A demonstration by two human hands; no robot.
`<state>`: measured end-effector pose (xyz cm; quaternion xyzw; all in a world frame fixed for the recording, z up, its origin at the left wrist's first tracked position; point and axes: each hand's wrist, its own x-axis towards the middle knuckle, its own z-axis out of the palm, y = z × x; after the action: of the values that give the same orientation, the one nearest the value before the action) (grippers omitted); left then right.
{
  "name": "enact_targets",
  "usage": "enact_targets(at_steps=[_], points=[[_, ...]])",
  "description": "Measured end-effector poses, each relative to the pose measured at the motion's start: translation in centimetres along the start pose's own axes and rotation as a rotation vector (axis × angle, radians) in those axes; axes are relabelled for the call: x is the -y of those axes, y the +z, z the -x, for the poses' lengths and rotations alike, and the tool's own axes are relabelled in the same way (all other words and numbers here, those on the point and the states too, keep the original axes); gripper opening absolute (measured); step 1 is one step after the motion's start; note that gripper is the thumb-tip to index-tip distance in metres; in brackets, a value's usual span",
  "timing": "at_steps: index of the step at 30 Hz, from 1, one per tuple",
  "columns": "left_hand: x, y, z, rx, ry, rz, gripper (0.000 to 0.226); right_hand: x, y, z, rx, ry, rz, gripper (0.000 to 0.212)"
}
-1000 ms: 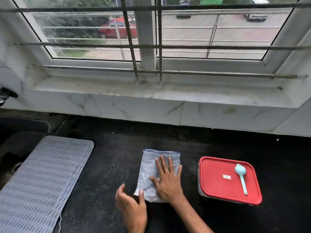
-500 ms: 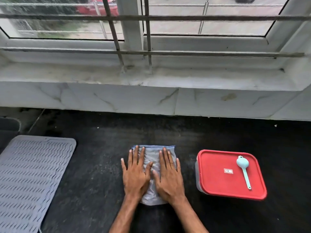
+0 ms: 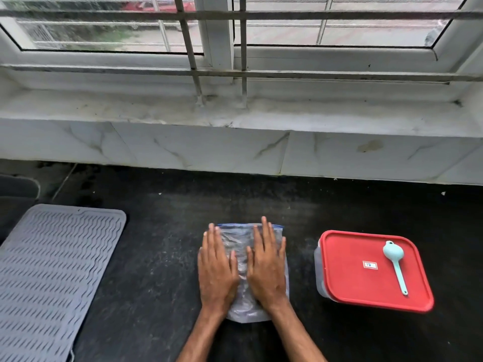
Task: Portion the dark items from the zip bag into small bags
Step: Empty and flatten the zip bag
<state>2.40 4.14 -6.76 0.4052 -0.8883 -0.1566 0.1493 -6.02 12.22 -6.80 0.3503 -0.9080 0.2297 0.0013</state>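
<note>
I'm watching the left hand [image 3: 215, 267] and right hand [image 3: 266, 267] pressing flat, straight-fingered, on the zip bag [image 3: 241, 240] lying lengthwise toward the window [image 3: 217, 35], blue zip farthest, contents hiding underneath.

The zip bag [image 3: 241, 240] is clear, crinkled plastic with a blue zip strip along its far edge. It lies flat on the black counter [image 3: 156, 257], zip end away from the person. The left hand [image 3: 217, 267] presses its left half and the right hand [image 3: 266, 267] its right half, fingers straight. Its near edge shows between the wrists.
</note>
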Motion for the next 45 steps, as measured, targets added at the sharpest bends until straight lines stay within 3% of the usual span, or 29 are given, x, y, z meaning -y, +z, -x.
enact_targets(at_steps=[3, 6, 9, 13, 17, 21, 26, 32, 39, 42, 45], points=[[-0.2, -1.5, -2.2, -0.109, -0.278, 0.113, 0.056, -0.5, -1.0, -1.7, -0.206, 0.301, -0.048, 0.056], [-0.5, -2.7, -4.5, 0.059, -0.401, 0.2, 0.041, -1.2, -1.2, -3.2, -0.203, 0.579, -0.063, 0.057], [-0.5, -3.0, -5.8, 0.172, -0.532, 0.431, 0.029, -1.8, -1.4, -3.5, -0.234, 0.59, -0.225, 0.047], [0.3, -2.2, -5.5, 0.189, -0.526, 0.814, 0.007, -2.4, -2.7, -3.2, -0.323, 0.569, -0.713, 0.043], [0.2, -2.0, -4.5, 0.195, -0.574, 1.152, 0.03, -3.0, -3.3, -3.5, -0.302, 0.539, -1.125, 0.043], [0.2, -2.6, -4.6, 0.179, -0.652, 1.312, 0.033, -3.4, -3.6, -3.4, -0.197, 0.561, -1.331, 0.041], [1.2, -3.3, -5.3, 0.293, -0.539, 1.251, 0.032, -4.5, -3.7, -4.2, -0.06, 0.533, -1.247, 0.04], [2.3, -3.7, -5.7, 0.169, -0.551, 1.185, 0.025, -5.3, -4.2, -4.4, -0.09, 0.541, -1.179, 0.031], [2.6, -3.4, -5.4, 0.04, -0.624, 1.178, 0.014, -4.8, -3.5, -4.2, -0.072, 0.48, -0.812, 0.028], [2.9, -3.5, -5.5, 0.089, -0.575, 1.225, 0.008, -4.6, -3.8, -4.8, -0.035, 0.473, -0.766, 0.027], [3.6, -3.6, -5.4, 0.192, -0.448, 1.109, 0.01, -5.0, -4.1, -5.1, -0.019, 0.462, -0.771, 0.03]])
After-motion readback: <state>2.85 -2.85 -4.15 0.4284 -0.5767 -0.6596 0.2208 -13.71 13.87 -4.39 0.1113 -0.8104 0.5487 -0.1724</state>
